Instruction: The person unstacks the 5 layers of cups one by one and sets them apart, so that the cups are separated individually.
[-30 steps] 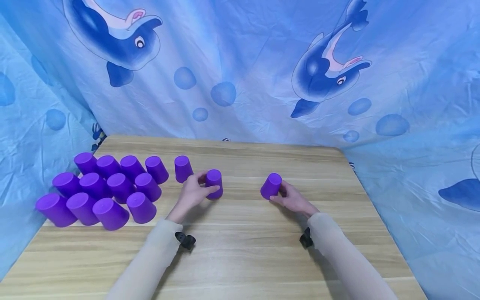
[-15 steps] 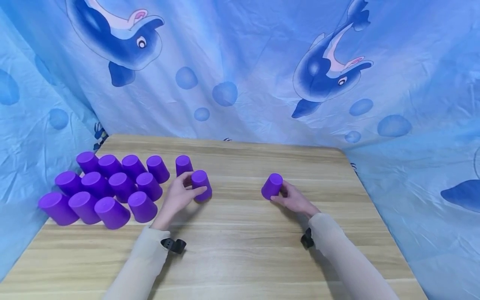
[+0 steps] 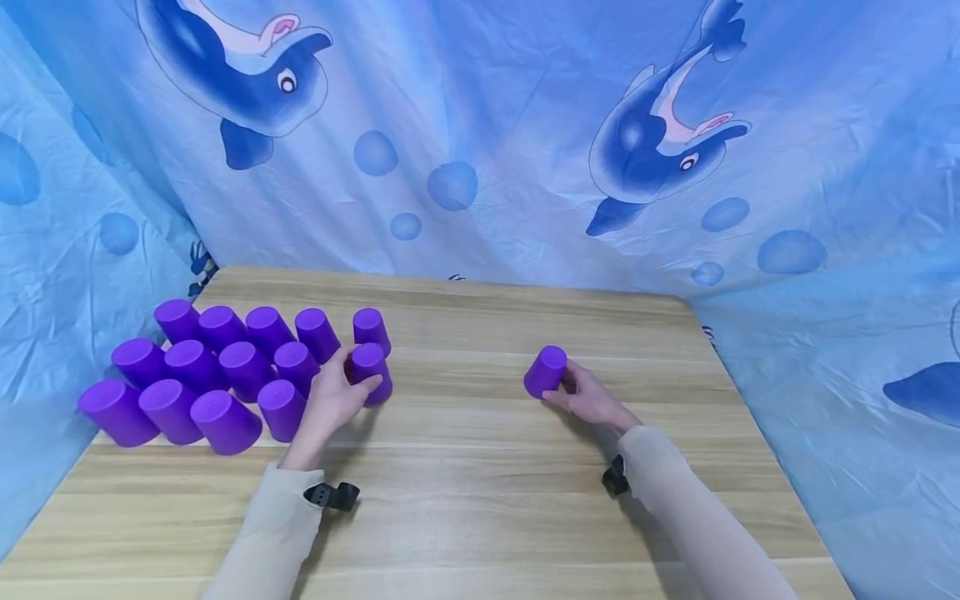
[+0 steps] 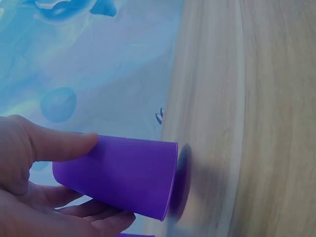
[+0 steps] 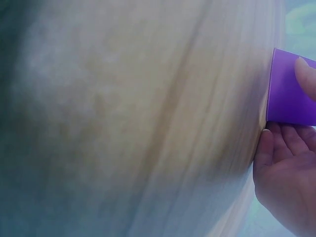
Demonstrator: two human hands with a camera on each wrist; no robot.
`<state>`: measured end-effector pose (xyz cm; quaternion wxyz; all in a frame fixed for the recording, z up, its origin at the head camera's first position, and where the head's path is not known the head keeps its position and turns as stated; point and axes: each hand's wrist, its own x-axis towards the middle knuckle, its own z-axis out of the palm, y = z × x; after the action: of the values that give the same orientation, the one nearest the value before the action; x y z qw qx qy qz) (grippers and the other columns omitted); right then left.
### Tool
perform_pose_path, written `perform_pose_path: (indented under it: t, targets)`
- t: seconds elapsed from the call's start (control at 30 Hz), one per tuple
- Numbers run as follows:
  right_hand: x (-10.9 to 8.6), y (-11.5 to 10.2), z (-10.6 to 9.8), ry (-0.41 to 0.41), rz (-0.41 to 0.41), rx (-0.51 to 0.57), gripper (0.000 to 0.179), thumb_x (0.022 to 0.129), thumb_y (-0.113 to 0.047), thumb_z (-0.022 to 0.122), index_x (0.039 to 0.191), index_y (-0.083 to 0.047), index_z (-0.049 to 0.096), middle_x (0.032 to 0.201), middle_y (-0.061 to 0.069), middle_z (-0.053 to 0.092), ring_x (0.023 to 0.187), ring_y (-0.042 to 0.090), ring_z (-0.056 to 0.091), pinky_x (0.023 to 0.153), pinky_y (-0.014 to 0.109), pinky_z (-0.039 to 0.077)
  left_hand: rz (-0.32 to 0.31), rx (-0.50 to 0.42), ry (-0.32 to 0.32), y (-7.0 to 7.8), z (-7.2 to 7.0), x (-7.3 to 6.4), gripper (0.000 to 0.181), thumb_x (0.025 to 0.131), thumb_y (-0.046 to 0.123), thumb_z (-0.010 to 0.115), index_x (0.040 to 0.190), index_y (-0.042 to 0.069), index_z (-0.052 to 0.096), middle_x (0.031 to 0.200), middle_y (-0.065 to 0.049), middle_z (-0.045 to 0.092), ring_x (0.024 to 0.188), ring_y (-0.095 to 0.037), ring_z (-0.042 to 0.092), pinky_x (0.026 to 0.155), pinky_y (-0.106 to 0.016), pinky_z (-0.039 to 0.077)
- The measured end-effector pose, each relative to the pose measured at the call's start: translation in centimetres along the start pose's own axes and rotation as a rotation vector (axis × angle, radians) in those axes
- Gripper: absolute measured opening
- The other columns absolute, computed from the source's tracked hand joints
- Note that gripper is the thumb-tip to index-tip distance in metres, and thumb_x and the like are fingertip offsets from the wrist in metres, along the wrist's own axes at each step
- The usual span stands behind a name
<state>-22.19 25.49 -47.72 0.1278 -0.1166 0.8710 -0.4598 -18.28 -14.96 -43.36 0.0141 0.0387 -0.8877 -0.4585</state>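
Note:
Thumb and fingers of my left hand [image 3: 330, 404] grip an upside-down purple cup [image 3: 375, 379] by its sides. In the left wrist view a narrow gap with a shadow shows between the rim of this cup [image 4: 123, 175] and the table, so it hangs just above the wood. Right behind it stands another upturned purple cup [image 3: 372, 331]. Farther right, my right hand [image 3: 592, 402] holds an upside-down purple cup [image 3: 545, 373] from its right side. The right wrist view shows that cup [image 5: 290, 94] with its rim down at the table surface.
Upturned purple cups [image 3: 225, 423] stand close together in three rows on the left of the wooden table [image 3: 480, 500], beside my left hand. A blue curtain [image 3: 510, 233] with dolphins and bubbles hangs behind the table and along its sides.
My left hand has carried its cup leftward, from the table's middle to just in front of the lone cup by the rows. My right hand and its cup have stayed in place.

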Motion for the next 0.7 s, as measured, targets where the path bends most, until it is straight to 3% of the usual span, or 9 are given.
perform_pose_path:
  t: [0.17, 0.33, 0.57, 0.7]
  targets:
    - [-0.1, -0.2, 0.1, 0.0, -0.014, 0.021, 0.055, 0.089, -0.01, 0.068, 0.137, 0.001, 0.043, 0.135, 0.024, 0.048, 0.128, 0.041, 0.039, 0.107, 0.056, 0.026, -0.024, -0.013, 0.024, -0.4, -0.1, -0.1, 0.063, 0.088, 0.012, 0.066, 0.141, -0.001, 0.035, 0.135, -0.029, 0.044, 0.125, -0.043, 0.041, 0.104, -0.054, 0.031]
    - [-1.0, -2.4, -0.1, -0.018, -0.007, 0.014, 0.052, 0.09, -0.006, 0.065, 0.136, 0.005, 0.042, 0.134, 0.028, 0.047, 0.128, 0.044, 0.038, 0.106, 0.057, 0.027, -0.026, -0.022, 0.038, -0.6, -0.3, -0.1, 0.062, 0.088, 0.009, 0.065, 0.141, -0.002, 0.034, 0.135, -0.03, 0.044, 0.124, -0.044, 0.041, 0.104, -0.054, 0.032]
    - [-0.1, -0.1, 0.1, 0.005, -0.002, 0.043, 0.059, 0.088, -0.015, 0.07, 0.138, -0.002, 0.042, 0.133, 0.021, 0.051, 0.125, 0.037, 0.044, 0.106, 0.053, 0.03, -0.045, -0.019, 0.026, -0.6, -0.7, 0.0, 0.062, 0.089, 0.009, 0.065, 0.14, -0.003, 0.033, 0.137, -0.03, 0.041, 0.126, -0.044, 0.039, 0.105, -0.054, 0.03]
    - [0.0, -0.1, 0.3, 0.03, 0.008, 0.037, 0.058, 0.086, -0.015, 0.071, 0.137, -0.004, 0.045, 0.131, 0.017, 0.054, 0.122, 0.033, 0.048, 0.106, 0.05, 0.032, -0.051, -0.014, 0.019, -0.7, -0.7, 0.2, 0.062, 0.089, 0.009, 0.064, 0.141, -0.003, 0.033, 0.138, -0.03, 0.041, 0.127, -0.044, 0.038, 0.105, -0.054, 0.03]
